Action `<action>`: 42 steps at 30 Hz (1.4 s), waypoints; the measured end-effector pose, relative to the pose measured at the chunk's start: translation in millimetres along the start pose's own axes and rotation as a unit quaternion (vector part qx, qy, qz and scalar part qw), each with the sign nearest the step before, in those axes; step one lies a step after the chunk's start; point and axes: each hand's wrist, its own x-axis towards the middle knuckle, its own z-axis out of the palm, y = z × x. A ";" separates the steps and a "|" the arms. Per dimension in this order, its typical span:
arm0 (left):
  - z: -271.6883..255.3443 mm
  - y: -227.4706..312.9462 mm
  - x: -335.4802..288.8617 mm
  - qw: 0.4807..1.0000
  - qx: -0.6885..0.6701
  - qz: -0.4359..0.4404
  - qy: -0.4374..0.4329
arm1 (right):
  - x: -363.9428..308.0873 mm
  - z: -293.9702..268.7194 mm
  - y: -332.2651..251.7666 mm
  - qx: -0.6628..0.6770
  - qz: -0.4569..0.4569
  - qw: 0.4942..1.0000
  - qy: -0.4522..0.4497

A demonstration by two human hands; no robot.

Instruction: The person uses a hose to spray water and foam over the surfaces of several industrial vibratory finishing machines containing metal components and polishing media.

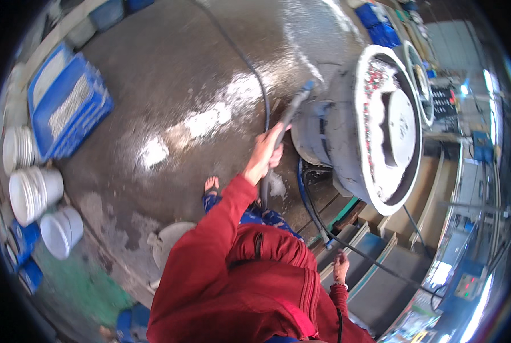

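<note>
Here my left hand [264, 153] clenches a dark spray wand [287, 117] near the grey round tub [347, 131]; right hand [341, 267] loose, blue crate [67, 106] far left.

Wet concrete floor [170, 74] — blue crate [67, 106], white buckets [35, 194]

Red sleeves [210, 240], blue-patterned trousers, sandal [211, 185].
</note>
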 end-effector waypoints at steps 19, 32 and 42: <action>190.9 -131.7 -117.0 0.931 0.344 -0.050 -0.114 | 168.3 -39.8 -273.7 0.733 -0.046 0.671 -0.104; 261.3 -217.8 -99.3 0.773 0.594 -0.001 -0.222 | 243.8 -94.5 -147.3 0.777 0.021 0.611 -0.148; 309.1 -285.7 -92.0 0.747 0.599 -0.002 -0.288 | 252.3 -139.7 -23.4 0.802 0.020 0.589 -0.097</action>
